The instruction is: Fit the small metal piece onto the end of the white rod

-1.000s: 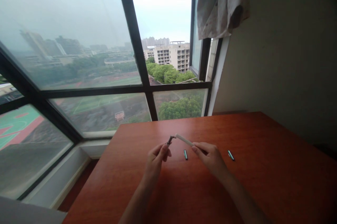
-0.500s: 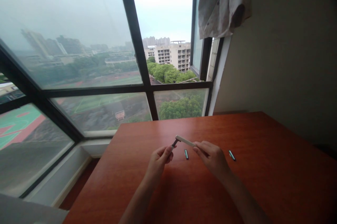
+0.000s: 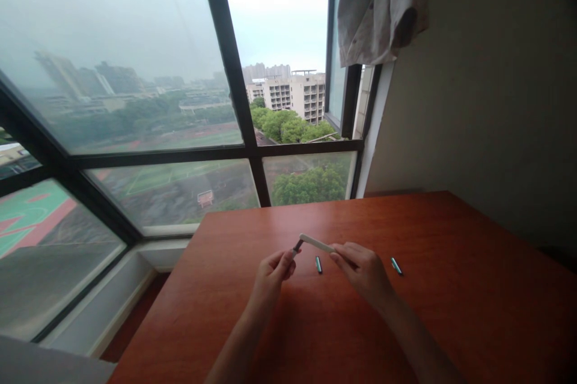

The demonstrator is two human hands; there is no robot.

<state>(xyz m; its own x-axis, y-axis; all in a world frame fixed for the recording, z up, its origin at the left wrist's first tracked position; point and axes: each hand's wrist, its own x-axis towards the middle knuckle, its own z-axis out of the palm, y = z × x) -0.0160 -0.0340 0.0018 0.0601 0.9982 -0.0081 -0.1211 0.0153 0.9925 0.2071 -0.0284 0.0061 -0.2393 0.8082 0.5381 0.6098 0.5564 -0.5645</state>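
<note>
Between the fingers of my left hand (image 3: 276, 271) is a slim piece with a dark upper end (image 3: 297, 246), pointing up and to the right. A pale, narrow stick (image 3: 317, 243) is pinched near its right end by my right hand (image 3: 361, 267). The stick's far left end meets the top of the dark piece, and they form an angle above the table. On the tabletop between my hands lies a short, shiny teal-and-dark piece (image 3: 318, 264). A similar teal-and-dark piece (image 3: 396, 266) rests to the right of my right hand.
The reddish-brown wooden table (image 3: 252, 336) reaches to the window at the back. Dark window frames (image 3: 157, 157) stand beyond it, with one pane swung out. A light garment (image 3: 383, 11) hangs at the upper right, by a bare wall (image 3: 478, 101).
The pale stick has turned slightly against the dark piece, so less of the dark end shows under its tip. Both hands keep their holds and hardly move.
</note>
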